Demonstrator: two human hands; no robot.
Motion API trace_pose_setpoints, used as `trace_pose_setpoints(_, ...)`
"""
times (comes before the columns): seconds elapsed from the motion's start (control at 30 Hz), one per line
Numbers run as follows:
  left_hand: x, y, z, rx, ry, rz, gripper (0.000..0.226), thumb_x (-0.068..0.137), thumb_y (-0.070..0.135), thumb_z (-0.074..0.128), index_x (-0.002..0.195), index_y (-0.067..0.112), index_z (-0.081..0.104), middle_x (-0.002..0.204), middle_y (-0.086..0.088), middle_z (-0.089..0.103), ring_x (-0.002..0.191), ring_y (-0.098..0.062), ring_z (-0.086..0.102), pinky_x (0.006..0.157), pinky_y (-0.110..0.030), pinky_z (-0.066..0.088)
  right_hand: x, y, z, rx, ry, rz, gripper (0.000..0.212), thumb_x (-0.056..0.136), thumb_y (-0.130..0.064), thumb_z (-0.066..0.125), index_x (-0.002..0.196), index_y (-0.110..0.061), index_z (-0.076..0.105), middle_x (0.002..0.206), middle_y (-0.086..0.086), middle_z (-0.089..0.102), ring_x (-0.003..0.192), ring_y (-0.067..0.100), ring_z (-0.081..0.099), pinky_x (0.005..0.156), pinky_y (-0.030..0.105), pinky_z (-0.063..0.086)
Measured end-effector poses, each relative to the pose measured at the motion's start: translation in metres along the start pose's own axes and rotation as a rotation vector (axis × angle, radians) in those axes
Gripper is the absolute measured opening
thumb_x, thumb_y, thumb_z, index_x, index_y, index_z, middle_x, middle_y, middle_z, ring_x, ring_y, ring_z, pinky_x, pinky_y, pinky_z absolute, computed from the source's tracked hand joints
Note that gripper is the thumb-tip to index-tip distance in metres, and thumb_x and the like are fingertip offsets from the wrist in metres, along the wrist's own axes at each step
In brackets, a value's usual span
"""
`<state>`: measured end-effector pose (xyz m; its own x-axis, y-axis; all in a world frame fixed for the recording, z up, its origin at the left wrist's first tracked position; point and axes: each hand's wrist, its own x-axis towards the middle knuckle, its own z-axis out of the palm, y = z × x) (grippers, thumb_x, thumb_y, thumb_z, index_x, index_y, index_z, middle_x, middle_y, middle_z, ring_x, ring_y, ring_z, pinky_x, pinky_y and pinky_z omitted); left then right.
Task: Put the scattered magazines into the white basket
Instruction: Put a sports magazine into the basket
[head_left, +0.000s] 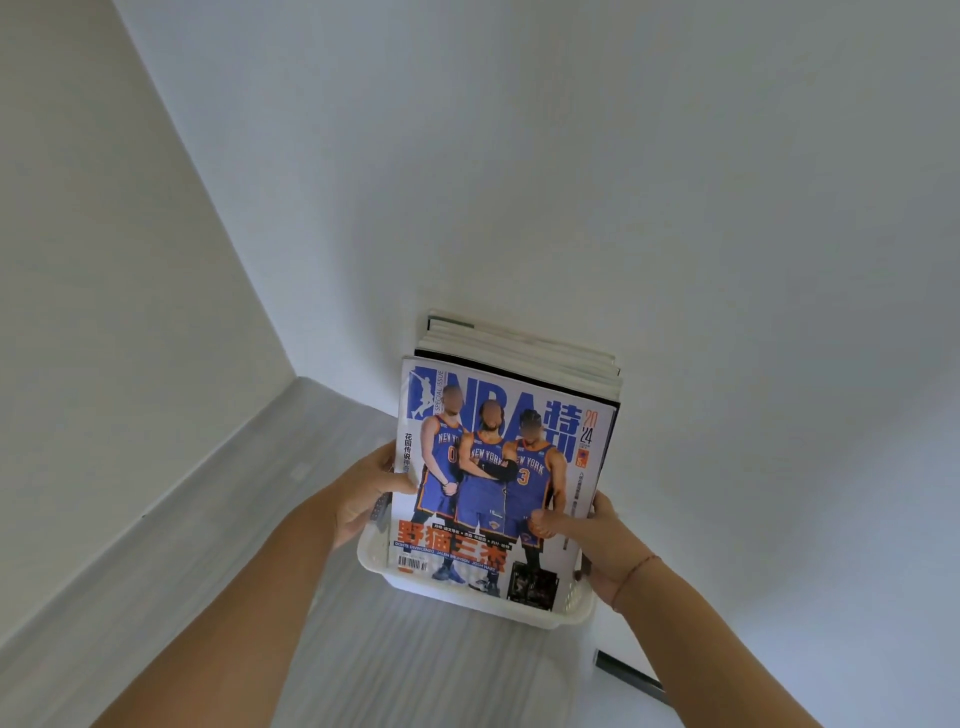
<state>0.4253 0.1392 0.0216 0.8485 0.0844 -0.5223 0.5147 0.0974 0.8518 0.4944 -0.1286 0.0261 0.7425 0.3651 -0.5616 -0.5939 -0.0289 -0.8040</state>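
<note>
The magazines (498, 467), a thick glossy stack, likely heavy and slippery, stand upright in the white basket (457, 592) at lower centre; the left hand (363, 493) and right hand (587, 535) each curl round a side edge, probably the best hold

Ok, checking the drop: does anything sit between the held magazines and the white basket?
Nothing visible does. The stack of glossy magazines, gripped by left hand and right hand, dips inside the white slotted plastic basket; its floor is hidden.

Left hand (363, 496), right hand (597, 540) (fingers curled)
</note>
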Motion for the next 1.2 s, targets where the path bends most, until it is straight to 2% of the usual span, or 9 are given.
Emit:
trace_pose_setpoints(0.2, 0.000, 0.002, -0.001, -0.078, 0.141, -0.029, 0.055, 0.075, -0.011, 0.040, 0.119, 0.017, 0.058, 0.105, -0.020, 0.071, 0.096, -0.037, 0.068, 0.084, -0.049, 0.053, -0.006, 0.002, 0.005, 0.034, 0.002, -0.009, 0.063, 0.072, 0.007, 0.072, 0.128, -0.009, 0.046, 0.113, 0.017, 0.066, 0.091, 0.029, 0.064, 0.070, 0.037, 0.052)
trace_pose_setpoints(0.37, -0.003, -0.001, 0.002, -0.088, 0.363, -0.043, 0.039, 0.089, -0.001, 0.042, 0.116, 0.017, 0.062, 0.098, -0.014, 0.073, 0.091, -0.032, 0.070, 0.082, -0.048, 0.055, -0.013, 0.005, 0.000, 0.118, -0.025, 0.012, 0.055, 0.076, 0.021, 0.049, 0.121, -0.010, 0.051, 0.096, 0.013, 0.067, 0.091, 0.030, 0.062, 0.075, 0.040, 0.053)
trace_pose_setpoints(0.43, -0.010, -0.010, 0.007, -0.005, 0.406, -0.118, 0.022, 0.095, 0.023, 0.047, 0.108, 0.020, 0.065, 0.090, -0.010, 0.076, 0.081, -0.030, 0.073, 0.073, -0.044, 0.057, -0.014, 0.009, -0.008, 0.141, 0.033, 0.015, 0.049, 0.081, 0.016, 0.040, 0.117, -0.016, 0.051, 0.089, 0.009, 0.066, 0.084, 0.024, 0.061, 0.066, 0.036, 0.050)
trace_pose_setpoints(0.53, -0.017, -0.027, 0.014, 0.051, 0.414, -0.151, 0.031, 0.094, 0.043, 0.045, 0.101, 0.023, 0.068, 0.086, -0.006, 0.076, 0.080, -0.028, 0.073, 0.074, -0.041, 0.055, -0.013, 0.025, -0.014, 0.077, 0.219, -0.044, 0.029, 0.094, -0.012, 0.044, 0.121, -0.021, 0.045, 0.092, 0.008, 0.063, 0.080, 0.017, 0.060, 0.060, 0.029, 0.046)
trace_pose_setpoints(0.67, -0.018, -0.034, 0.018, -0.016, 0.491, -0.071, 0.029, 0.096, 0.037, 0.044, 0.106, 0.020, 0.066, 0.087, -0.007, 0.076, 0.081, -0.029, 0.072, 0.074, -0.042, 0.055, -0.008, 0.047, 0.002, 0.139, 0.239, -0.042, 0.030, 0.098, -0.032, 0.037, 0.112, -0.018, 0.060, 0.088, 0.008, 0.069, 0.082, 0.022, 0.066, 0.064, 0.033, 0.052)
trace_pose_setpoints(0.93, -0.002, -0.016, 0.009, 0.012, 0.517, -0.048, 0.023, 0.095, 0.033, 0.049, 0.102, 0.021, 0.066, 0.072, -0.002, 0.075, 0.064, -0.023, 0.071, 0.058, -0.031, 0.051, 0.005, 0.051, 0.019, 0.166, 0.303, -0.096, 0.034, 0.100, -0.029, 0.031, 0.101, -0.016, 0.063, 0.082, 0.007, 0.070, 0.072, 0.020, 0.067, 0.059, 0.030, 0.053)
trace_pose_setpoints(1.0, 0.006, -0.011, 0.005, 0.005, 0.515, -0.038, 0.022, 0.095, 0.031, 0.048, 0.099, 0.020, 0.067, 0.065, 0.000, 0.074, 0.058, -0.020, 0.071, 0.057, -0.029, 0.049, 0.014, 0.048, 0.022, 0.172, 0.310, -0.098, 0.034, 0.100, -0.029, 0.032, 0.104, -0.014, 0.062, 0.082, 0.007, 0.069, 0.072, 0.021, 0.065, 0.068, 0.038, 0.055)
trace_pose_setpoints(1.13, 0.022, -0.002, 0.000, -0.056, 0.527, -0.035, 0.025, 0.095, 0.027, 0.047, 0.098, 0.014, 0.069, 0.084, -0.009, 0.075, 0.076, -0.031, 0.071, 0.067, -0.036, 0.053, 0.029, 0.040, 0.024, 0.181, 0.327, -0.094, 0.032, 0.100, -0.028, 0.032, 0.105, -0.016, 0.061, 0.084, 0.008, 0.068, 0.075, 0.024, 0.065, 0.087, 0.051, 0.053)
trace_pose_setpoints(1.2, 0.030, 0.001, -0.001, -0.091, 0.540, -0.025, 0.024, 0.095, 0.022, 0.047, 0.091, 0.015, 0.070, 0.076, -0.009, 0.075, 0.065, -0.026, 0.072, 0.058, -0.031, 0.055, 0.035, 0.036, 0.024, 0.199, 0.333, -0.111, 0.034, 0.100, -0.027, 0.032, 0.109, -0.015, 0.062, 0.085, 0.008, 0.068, 0.076, 0.025, 0.064, 0.089, 0.052, 0.053)
